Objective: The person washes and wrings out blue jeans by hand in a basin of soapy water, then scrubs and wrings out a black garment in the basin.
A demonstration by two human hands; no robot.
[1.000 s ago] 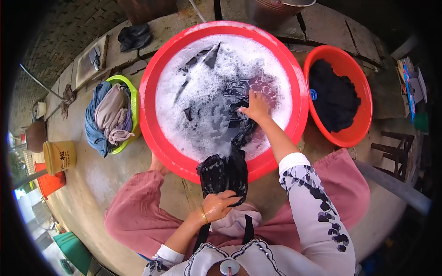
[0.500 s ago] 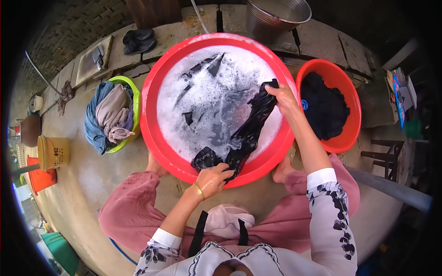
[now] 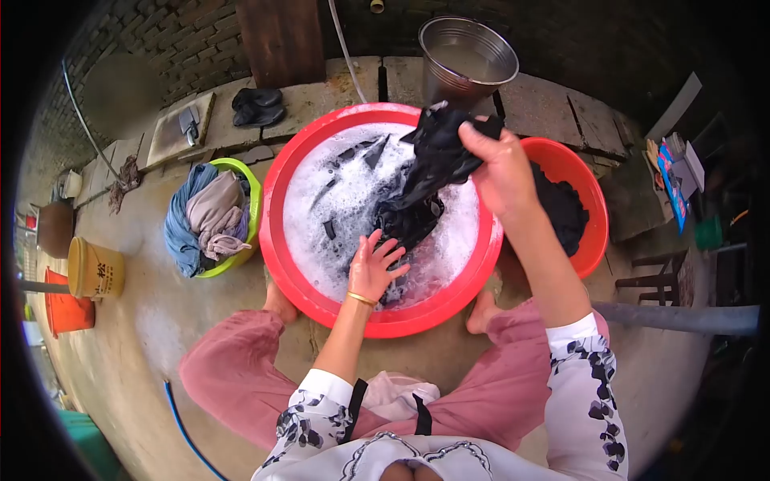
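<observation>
A wet black garment (image 3: 437, 164) hangs from my right hand (image 3: 504, 167), which grips its upper end above the right side of a large red tub (image 3: 277, 240). The garment's lower part trails into white suds (image 3: 309, 192). Near the tub's front side, my left hand (image 3: 375, 268) is spread with its palm up and holds nothing, just below the trailing cloth. Other dark cloth (image 3: 375, 154) pokes through the foam on the left of the tub.
On the left stands a green basin (image 3: 255, 212) with blue and beige clothes; on the right, a red basin (image 3: 597, 220) with dark cloth. A metal bucket (image 3: 469, 60) is behind the tub. Yellow (image 3: 96, 268) and orange (image 3: 68, 311) buckets stand far left, a stool (image 3: 658, 280) far right.
My right hand has lifted the black garment higher, out over the tub's far right side. My left hand has let go of the cloth and opened, moving over the tub. The view has tilted up.
</observation>
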